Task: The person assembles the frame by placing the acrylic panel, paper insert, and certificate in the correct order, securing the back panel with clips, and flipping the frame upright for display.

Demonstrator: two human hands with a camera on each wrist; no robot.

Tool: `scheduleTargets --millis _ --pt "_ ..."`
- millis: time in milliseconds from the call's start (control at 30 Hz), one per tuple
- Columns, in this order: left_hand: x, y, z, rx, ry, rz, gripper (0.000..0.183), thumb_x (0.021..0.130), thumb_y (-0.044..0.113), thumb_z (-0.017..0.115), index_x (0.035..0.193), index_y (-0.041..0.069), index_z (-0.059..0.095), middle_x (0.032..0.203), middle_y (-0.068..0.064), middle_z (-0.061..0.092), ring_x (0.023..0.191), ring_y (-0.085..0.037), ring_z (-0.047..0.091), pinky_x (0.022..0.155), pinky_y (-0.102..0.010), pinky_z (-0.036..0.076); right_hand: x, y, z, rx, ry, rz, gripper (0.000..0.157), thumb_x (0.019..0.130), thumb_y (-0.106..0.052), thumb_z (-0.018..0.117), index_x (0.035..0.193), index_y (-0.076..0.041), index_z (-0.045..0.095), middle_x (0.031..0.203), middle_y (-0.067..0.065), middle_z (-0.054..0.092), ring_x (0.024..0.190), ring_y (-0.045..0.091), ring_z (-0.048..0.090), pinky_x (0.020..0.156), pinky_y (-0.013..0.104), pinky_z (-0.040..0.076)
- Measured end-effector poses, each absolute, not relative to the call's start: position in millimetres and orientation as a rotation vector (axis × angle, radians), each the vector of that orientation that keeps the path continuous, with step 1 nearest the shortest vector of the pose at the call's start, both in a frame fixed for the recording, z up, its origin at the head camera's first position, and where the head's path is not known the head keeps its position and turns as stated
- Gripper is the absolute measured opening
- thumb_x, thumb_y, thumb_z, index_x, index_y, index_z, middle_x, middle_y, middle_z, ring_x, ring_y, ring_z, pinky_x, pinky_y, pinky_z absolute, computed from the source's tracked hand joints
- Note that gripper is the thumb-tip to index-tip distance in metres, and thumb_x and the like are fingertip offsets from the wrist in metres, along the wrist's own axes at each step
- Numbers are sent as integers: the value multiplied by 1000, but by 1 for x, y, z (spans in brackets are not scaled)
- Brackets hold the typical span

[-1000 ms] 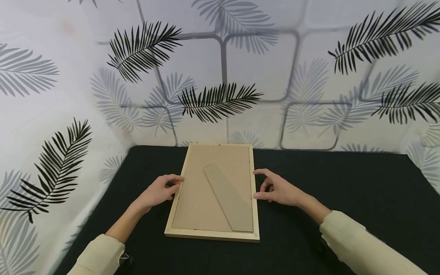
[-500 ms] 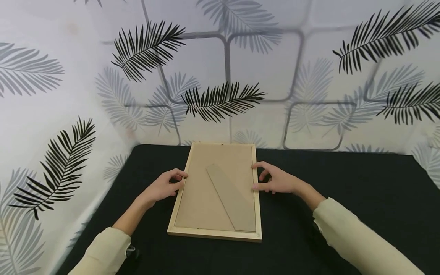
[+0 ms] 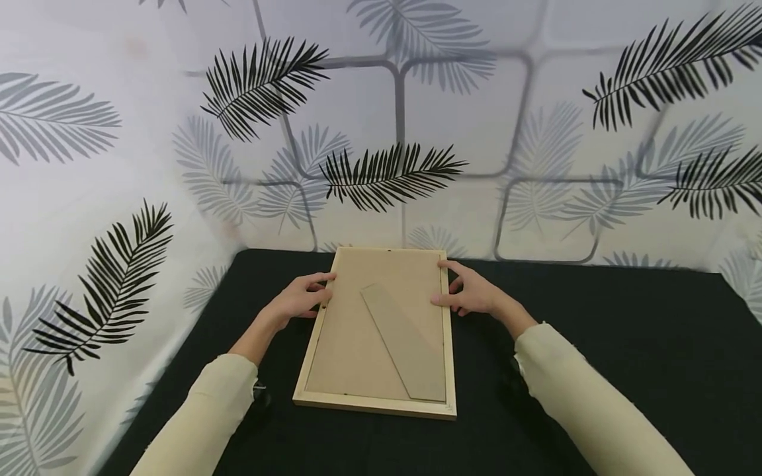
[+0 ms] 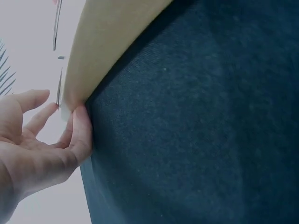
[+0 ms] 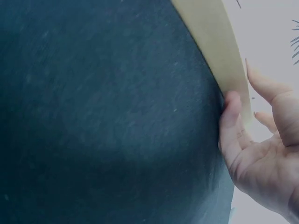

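A pale wooden picture frame (image 3: 375, 404) lies face down on the black cloth, its brown backing board (image 3: 345, 357) upward. Attached to the board is a slanting easel stand (image 3: 405, 350), lying flat. On the left rail, near the far end, my left hand (image 3: 297, 297) touches the edge; the left wrist view shows bent fingers against its outer side, the thumb apart above. My right hand (image 3: 473, 291) touches the right rail a little below the far corner, thumb over the board's edge, a fingertip against the outer side in the right wrist view.
Black cloth (image 3: 595, 344) covers the table around the frame. A pale curtain (image 3: 553, 145) printed with leaves hangs behind the table's far edge and along the left side. Thin dark metal tabs (image 4: 59, 84) stick out along the frame's inner edge.
Both hands have slid along the side rails toward the far end of the picture frame. The frame lies in the same place on the cloth; the head view has shifted slightly.
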State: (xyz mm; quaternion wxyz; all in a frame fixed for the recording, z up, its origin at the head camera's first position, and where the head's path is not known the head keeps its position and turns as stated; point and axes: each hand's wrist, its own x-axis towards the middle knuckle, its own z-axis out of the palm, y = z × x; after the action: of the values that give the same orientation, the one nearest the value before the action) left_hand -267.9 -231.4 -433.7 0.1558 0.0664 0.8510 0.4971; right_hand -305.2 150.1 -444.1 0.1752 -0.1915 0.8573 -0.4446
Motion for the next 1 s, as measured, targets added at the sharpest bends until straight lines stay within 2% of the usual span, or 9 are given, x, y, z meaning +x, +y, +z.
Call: scheduleTargets --millis 167,367,500,633,800,933,1000 --pt "-268 -228 -434 197 2477 1400 52 106 14 54 155 3 40 140 -28 48 120 -41 57 93 -55 51 -307 152 -446 -538 2412 -1266 94 93 -20 78 162 -3 16 103 20 54 69 25 63 66 38 55" --pt "-266 -220 -432 231 2566 1282 52 105 13 56 154 1 41 133 -29 52 103 -35 65 80 -50 57 -310 155 -447 -539 2378 -1281 97 91 -18 80 162 -4 16 102 19 51 71 24 64 69 38 57" --pt "-267 -216 -430 243 2633 1187 52 105 13 58 153 1 42 130 -28 53 97 -34 67 72 -47 59 -313 157 -447 -542 2364 -1278 99 90 -19 81 162 -4 15 103 20 50 72 24 65 69 38 57" --pt "-269 -213 -431 289 2635 1152 52 105 13 55 154 1 40 129 -27 52 96 -33 66 70 -45 59 -315 159 -443 -558 2365 -1231 99 93 -20 78 163 -5 10 97 20 57 69 26 65 66 38 56" --pt "-263 -220 -431 407 2535 1205 56 107 6 46 158 -3 25 135 -30 45 104 -35 64 80 -48 57 -324 148 -438 -537 2406 -1140 100 95 -38 71 164 -19 1 87 18 65 61 25 64 55 36 52" --pt "-252 -229 -430 425 2449 1263 59 105 -2 42 159 -4 18 146 -32 39 118 -40 59 90 -51 53 -331 135 -439 -477 2489 -1049 97 92 -60 66 165 -29 9 96 17 62 59 25 63 53 36 52" --pt "-246 -231 -428 404 2406 1280 61 104 -2 43 160 -3 19 149 -32 37 121 -42 58 89 -50 54 -333 132 -441 -441 2529 -992 96 89 -66 65 164 -32 14 96 17 62 58 25 62 52 35 52"
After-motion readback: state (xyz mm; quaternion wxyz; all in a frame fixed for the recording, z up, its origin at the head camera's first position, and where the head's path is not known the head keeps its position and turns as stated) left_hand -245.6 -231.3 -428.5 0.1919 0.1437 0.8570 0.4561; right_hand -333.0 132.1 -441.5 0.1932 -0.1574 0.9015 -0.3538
